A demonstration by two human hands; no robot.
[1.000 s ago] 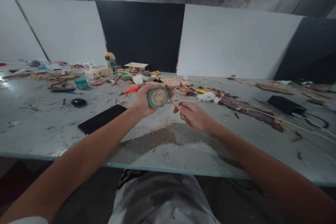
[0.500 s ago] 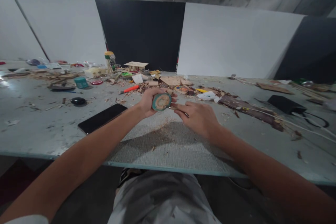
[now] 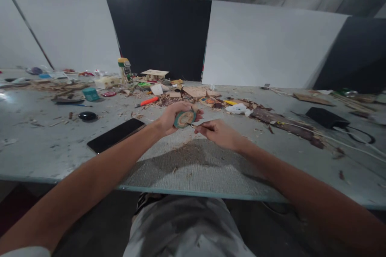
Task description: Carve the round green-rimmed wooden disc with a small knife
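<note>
My left hand [image 3: 173, 117] is wrapped around a round wooden disc [image 3: 186, 118], tilted with its face toward me. The disc has a teal rim and a bare, tan ring-shaped middle. Pinched in my right hand [image 3: 217, 133] is a thin tool [image 3: 191, 125] with a narrow metallic neck. Its dark tip meets the disc's lower right face; whether it is a brush or a carving tool I cannot tell. Fine wood shavings [image 3: 183, 149] lie on the table beneath both hands.
Left of my forearm lie a black phone [image 3: 116, 134], a black oval object [image 3: 87, 116] and a teal jar [image 3: 91, 94]. Beyond my hands are an orange cutter [image 3: 148, 101], wood scraps [image 3: 196, 91] and crumpled white tissue [image 3: 239, 109]. Bark [image 3: 285, 123] and a black box [image 3: 327, 119] with cables lie right.
The disc has tipped so its face looks narrower. My right hand has shifted slightly left and down, with the tool still at the disc. The camera view has moved slightly.
</note>
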